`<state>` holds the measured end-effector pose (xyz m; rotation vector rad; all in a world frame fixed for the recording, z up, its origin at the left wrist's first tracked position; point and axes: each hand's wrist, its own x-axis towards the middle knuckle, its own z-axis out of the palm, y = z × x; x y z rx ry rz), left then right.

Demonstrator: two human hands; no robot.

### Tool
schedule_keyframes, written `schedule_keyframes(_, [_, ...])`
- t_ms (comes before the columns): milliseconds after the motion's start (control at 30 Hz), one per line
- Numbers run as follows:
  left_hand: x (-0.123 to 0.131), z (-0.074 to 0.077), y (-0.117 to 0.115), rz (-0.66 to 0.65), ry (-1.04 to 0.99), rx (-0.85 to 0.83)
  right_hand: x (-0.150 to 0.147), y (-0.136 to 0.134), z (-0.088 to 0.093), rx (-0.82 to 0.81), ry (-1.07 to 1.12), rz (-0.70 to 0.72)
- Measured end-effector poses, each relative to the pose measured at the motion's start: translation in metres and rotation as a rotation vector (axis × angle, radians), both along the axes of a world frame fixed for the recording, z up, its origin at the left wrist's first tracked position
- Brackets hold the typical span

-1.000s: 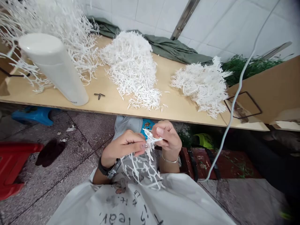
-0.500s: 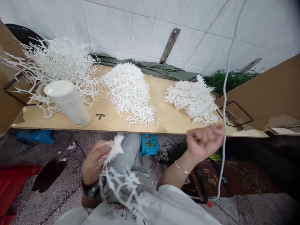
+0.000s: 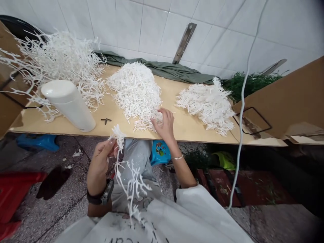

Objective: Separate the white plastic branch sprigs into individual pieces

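Note:
My left hand (image 3: 102, 157) pinches a bunch of white branching pieces (image 3: 118, 136) in front of the board's near edge, and a long white branched strand (image 3: 134, 182) hangs below it over my shirt. My right hand (image 3: 164, 125), fingers apart and slightly curled, is at the near right edge of the middle pile of short white pieces (image 3: 138, 91). Whether its fingertips touch any piece cannot be made out. A looser pile of white strands (image 3: 207, 106) lies to the right, and a large tangle of long white branches (image 3: 63, 62) is at the left.
A white bottle (image 3: 71, 108) stands at the front left of the cardboard surface (image 3: 182, 130), near small dark pieces (image 3: 105, 120). A pale cable (image 3: 242, 111) hangs down on the right. Below are a blue stool (image 3: 160, 153) and a red stool (image 3: 15, 189). Green cloth (image 3: 172, 73) lines the wall.
My right hand has moved left from the board's front right to the middle pile, and its curled fingers have opened. My left hand has risen slightly with the white bunch still held.

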<state>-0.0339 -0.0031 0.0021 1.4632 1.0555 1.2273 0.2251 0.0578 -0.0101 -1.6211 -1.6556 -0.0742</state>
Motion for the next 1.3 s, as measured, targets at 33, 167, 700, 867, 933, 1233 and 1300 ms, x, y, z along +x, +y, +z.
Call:
schedule_keyframes(33, [-0.003,-0.001,0.003,0.039,-0.050,-0.021,0.004,-0.004,-0.004,-0.018,0.010,-0.045])
schedule_keyframes(167, [-0.009,-0.002,0.010,0.115,-0.186,-0.071,0.009,-0.016,-0.012,-0.283,0.041,-0.110])
schedule_keyframes(700, [0.012,-0.013,0.034,0.031,-0.138,-0.095,-0.033,0.020,-0.003,-0.222,0.224,-0.227])
schedule_keyframes(867, [0.021,-0.003,0.039,0.005,-0.139,-0.033,0.032,0.023,0.002,-0.168,0.282,-0.275])
schedule_keyframes(933, [0.025,0.003,0.043,0.022,-0.157,0.004,0.051,0.029,0.000,-0.318,0.285,-0.236])
schedule_keyframes(1233, [0.057,0.002,0.045,-0.163,-0.210,0.026,0.011,0.004,0.003,-0.334,0.356,-0.070])
schedule_keyframes(1300, [0.061,0.002,0.040,-0.275,-0.182,0.005,-0.001,-0.015,0.014,-0.152,0.415,-0.047])
